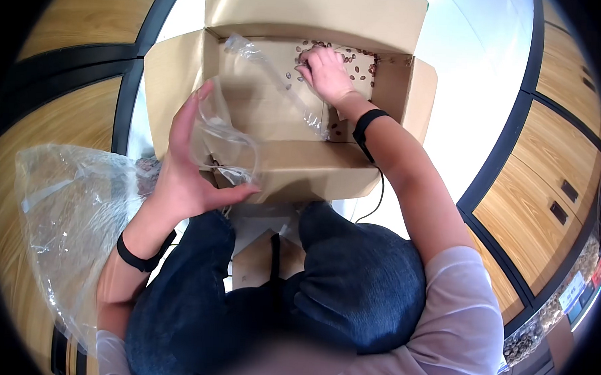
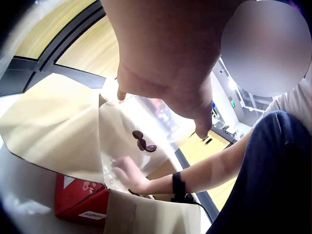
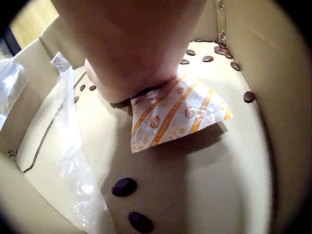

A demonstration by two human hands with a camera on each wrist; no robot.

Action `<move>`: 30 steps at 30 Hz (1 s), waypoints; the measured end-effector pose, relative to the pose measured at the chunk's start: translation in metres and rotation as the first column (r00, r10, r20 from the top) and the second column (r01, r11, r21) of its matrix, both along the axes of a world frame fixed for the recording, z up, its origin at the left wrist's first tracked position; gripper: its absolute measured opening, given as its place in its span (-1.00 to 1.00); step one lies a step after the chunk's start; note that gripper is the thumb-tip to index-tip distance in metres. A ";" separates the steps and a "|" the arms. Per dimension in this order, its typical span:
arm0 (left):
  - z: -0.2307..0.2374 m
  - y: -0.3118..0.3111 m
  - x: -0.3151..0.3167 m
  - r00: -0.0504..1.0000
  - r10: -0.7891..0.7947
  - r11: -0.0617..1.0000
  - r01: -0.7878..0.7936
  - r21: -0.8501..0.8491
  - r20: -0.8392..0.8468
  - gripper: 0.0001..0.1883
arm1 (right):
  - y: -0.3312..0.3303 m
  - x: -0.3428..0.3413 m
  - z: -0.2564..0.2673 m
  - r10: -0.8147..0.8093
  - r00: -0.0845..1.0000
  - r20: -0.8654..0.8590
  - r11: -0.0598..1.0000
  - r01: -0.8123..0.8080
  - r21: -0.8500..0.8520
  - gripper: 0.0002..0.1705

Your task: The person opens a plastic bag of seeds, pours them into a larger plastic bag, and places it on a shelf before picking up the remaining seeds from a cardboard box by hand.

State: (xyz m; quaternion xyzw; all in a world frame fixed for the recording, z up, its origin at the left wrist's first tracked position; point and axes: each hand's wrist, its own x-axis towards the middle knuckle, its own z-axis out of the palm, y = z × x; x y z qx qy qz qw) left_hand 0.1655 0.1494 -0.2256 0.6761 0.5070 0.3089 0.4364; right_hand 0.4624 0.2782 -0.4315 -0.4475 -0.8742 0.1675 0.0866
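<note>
My left hand (image 1: pixel 183 176) spreads its thumb and fingers in a wide C against a clear plastic bag (image 1: pixel 226 134). Brown oval pieces (image 2: pixel 141 144) show below that hand in the left wrist view. Inside the cardboard box (image 1: pixel 250 111), my right hand (image 1: pixel 327 75) reaches down with bent fingers among brown pieces (image 1: pixel 356 69) at the far right corner. A white and orange printed packet (image 3: pixel 180 114) sticks out from under the right hand, raised off the box floor; the fingertips are hidden there. A clear plastic strip (image 3: pixel 73 161) lies on the box floor.
A large clear plastic sheet or bag (image 1: pixel 71 224) spreads beside the left forearm. Box flaps (image 1: pixel 315 14) stand out on all sides. Wooden cabinets (image 1: pixel 535 191) flank the white floor. A red box (image 2: pixel 80 200) is under the cardboard box. A dark cord runs near the right knee.
</note>
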 end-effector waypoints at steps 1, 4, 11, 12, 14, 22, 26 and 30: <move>0.000 0.000 0.000 1.000 -0.001 1.000 0.001 -0.007 -0.010 0.51 | 0.001 0.000 0.002 -0.001 1.000 0.004 1.000 0.001 0.002 -0.66; -0.001 0.000 0.002 0.999 0.038 0.999 -0.039 0.026 0.018 0.44 | 0.001 -0.001 0.005 0.198 0.978 -0.070 0.980 -0.200 -0.025 -0.70; -0.001 0.001 0.000 0.999 0.040 0.999 -0.040 0.024 0.022 0.45 | -0.015 -0.006 0.032 0.078 0.977 -0.200 0.996 -0.087 -0.034 -0.66; 0.000 0.001 -0.001 1.000 0.017 1.000 -0.017 0.001 -0.001 0.48 | -0.018 -0.004 0.037 -0.151 0.968 -0.200 0.989 0.148 -0.030 -0.57; 0.002 0.002 -0.001 1.000 -0.008 1.000 0.008 -0.020 -0.024 0.52 | -0.022 0.007 0.039 -0.373 0.905 -0.203 0.926 0.376 -0.023 -0.48; 0.002 0.001 0.002 0.999 -0.028 0.996 0.030 0.082 -0.024 0.51 | -0.041 0.011 0.045 -0.127 0.967 0.221 0.949 0.183 -0.256 -0.02; 0.003 0.000 0.002 0.999 -0.027 0.996 0.029 0.084 -0.028 0.50 | -0.049 0.006 0.042 0.023 0.991 0.134 0.975 0.007 -0.223 -0.12; 0.001 0.000 0.000 1.000 -0.019 0.999 0.020 0.046 -0.022 0.49 | -0.036 0.009 0.051 -0.123 0.991 0.049 0.951 0.132 -0.280 -0.13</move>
